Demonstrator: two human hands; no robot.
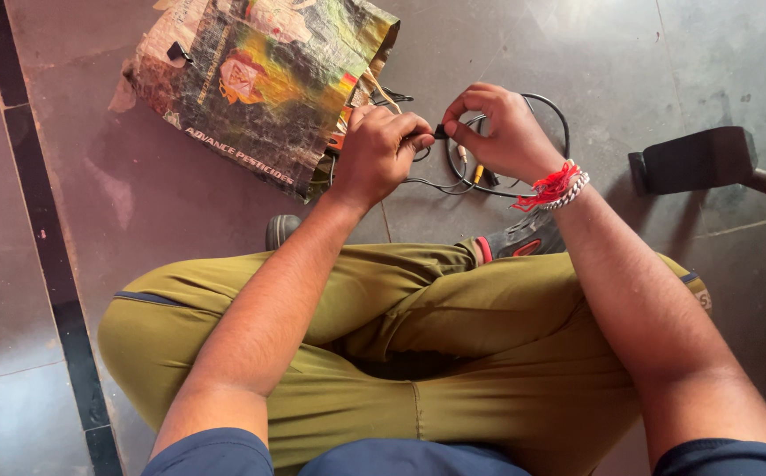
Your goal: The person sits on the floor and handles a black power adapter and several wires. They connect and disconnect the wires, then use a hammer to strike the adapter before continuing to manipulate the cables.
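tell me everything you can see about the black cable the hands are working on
The black cable is thin and looks rubber-coated, lying in loose loops on the grey floor beside a printed woven bag. The left hand and right hand pinch a small black end piece between their fingertips, lifted just above the loops. Two short plugs with yellowish tips hang below the right hand. Where its far end leads is hidden.

The left hand (381, 152) hides part of the cable (489, 187), the bag (259, 79) is cut off at the top edge.
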